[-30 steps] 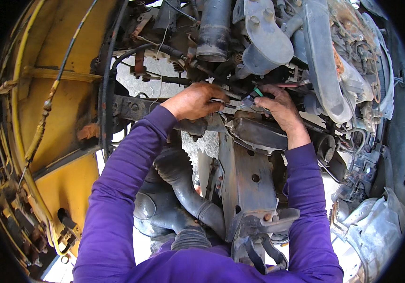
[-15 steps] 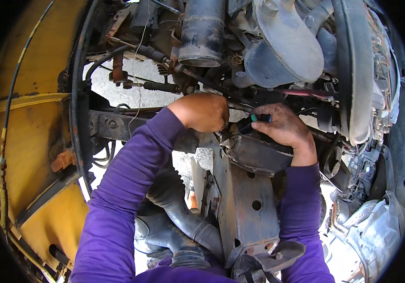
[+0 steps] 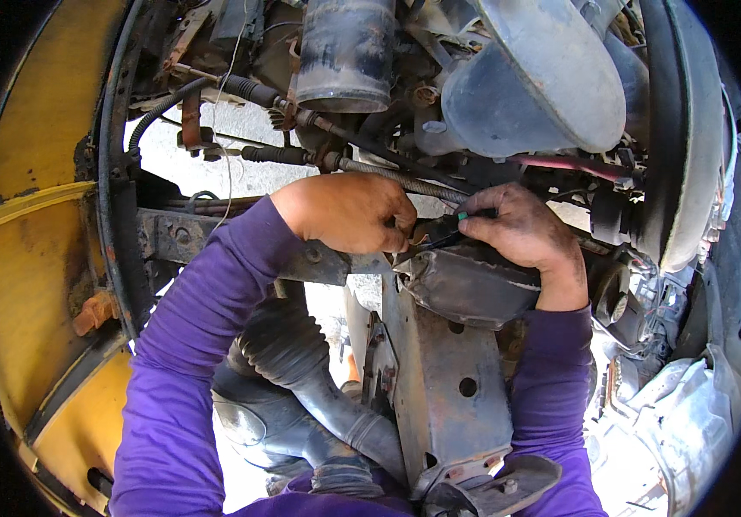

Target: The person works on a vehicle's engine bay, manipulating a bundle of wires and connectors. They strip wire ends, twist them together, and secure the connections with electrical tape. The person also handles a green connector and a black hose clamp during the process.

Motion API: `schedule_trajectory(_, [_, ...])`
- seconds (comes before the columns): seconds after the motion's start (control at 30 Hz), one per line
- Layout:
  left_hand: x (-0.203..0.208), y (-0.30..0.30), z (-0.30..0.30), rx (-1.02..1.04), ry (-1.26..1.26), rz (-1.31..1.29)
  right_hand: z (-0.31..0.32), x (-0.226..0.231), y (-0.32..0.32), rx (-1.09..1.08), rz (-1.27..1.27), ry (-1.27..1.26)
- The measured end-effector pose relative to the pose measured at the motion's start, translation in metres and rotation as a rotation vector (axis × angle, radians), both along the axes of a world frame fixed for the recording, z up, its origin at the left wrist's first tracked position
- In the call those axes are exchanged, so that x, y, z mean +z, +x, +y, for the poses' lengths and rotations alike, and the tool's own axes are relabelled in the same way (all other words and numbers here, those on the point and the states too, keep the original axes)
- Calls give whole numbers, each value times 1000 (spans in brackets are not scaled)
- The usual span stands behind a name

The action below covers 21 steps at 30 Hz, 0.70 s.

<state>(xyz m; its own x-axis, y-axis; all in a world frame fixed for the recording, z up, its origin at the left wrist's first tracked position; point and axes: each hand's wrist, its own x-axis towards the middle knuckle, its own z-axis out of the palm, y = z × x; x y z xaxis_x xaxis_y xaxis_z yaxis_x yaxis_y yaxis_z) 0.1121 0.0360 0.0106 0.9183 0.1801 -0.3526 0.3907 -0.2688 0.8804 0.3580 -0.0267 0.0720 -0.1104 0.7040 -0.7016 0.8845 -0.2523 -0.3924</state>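
My left hand (image 3: 349,214) is closed in a pinch above the middle of the metal frame, its fingertips pointing down. What lies between those fingertips is too small to make out. Close by on the right, my right hand (image 3: 525,231) grips a small black piece with a green end (image 3: 462,215) between thumb and fingers. A thin dark wire (image 3: 444,239) runs from near it toward my left fingertips. Just below both hands sits a dark, dented metal housing (image 3: 472,286), fixed at the head of a grey perforated metal beam (image 3: 439,388).
Yellow body panels (image 3: 38,258) rise on the left. A wide black pipe (image 3: 346,56) and a grey rounded duct (image 3: 530,86) stand at the far side. Ribbed cables (image 3: 396,178) cross behind my hands. Below my left arm lies a ribbed black hose (image 3: 288,345).
The view has shifted slightly. My left hand has turned, so its pinched thumb and fingers show more. My right hand keeps its grip, with less of the green end showing.
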Motion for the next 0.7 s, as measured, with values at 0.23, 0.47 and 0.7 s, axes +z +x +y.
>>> schedule_trajectory(0.23, [4,1,-35,159,272,-101,-10,-27,20,87,53,143])
schedule_trajectory(0.47, [1,5,-9,92,118,5,1,-32,15,174,65,57])
schedule_trajectory(0.7, [-24,-12,-33,331,351,-107,7,-43,4,154,122,72])
